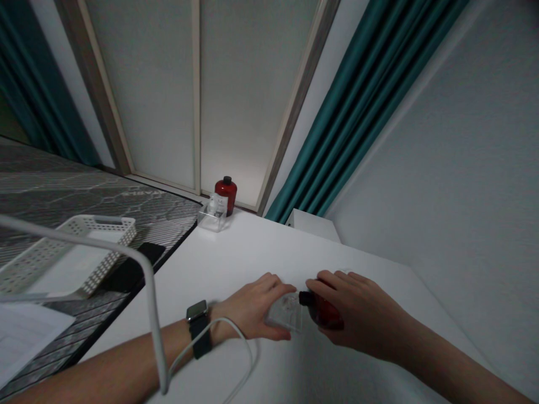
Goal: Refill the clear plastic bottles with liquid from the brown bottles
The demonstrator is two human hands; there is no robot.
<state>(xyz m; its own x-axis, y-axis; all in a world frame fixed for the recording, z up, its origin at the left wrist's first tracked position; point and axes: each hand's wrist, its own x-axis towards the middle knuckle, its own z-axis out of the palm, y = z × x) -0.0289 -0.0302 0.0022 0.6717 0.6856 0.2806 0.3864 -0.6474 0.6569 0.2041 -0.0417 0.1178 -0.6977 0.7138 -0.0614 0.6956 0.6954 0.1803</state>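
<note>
My left hand (252,308) is closed around a small clear plastic box (286,314) low on the white table (261,247). My right hand (357,314) grips a small dark red bottle (326,314) with a black cap, laid sideways, its cap end touching the clear box. A dark watch sits on my left wrist (197,325). Farther back on the table stands a second red bottle (226,193) with a black cap, beside another clear box (213,216).
A white perforated basket (71,252) lies on a grey patterned mattress (84,196) at left. A white cable (155,314) loops across the foreground. Teal curtains (362,101) hang beside a frosted sliding door. A white wall closes the right side.
</note>
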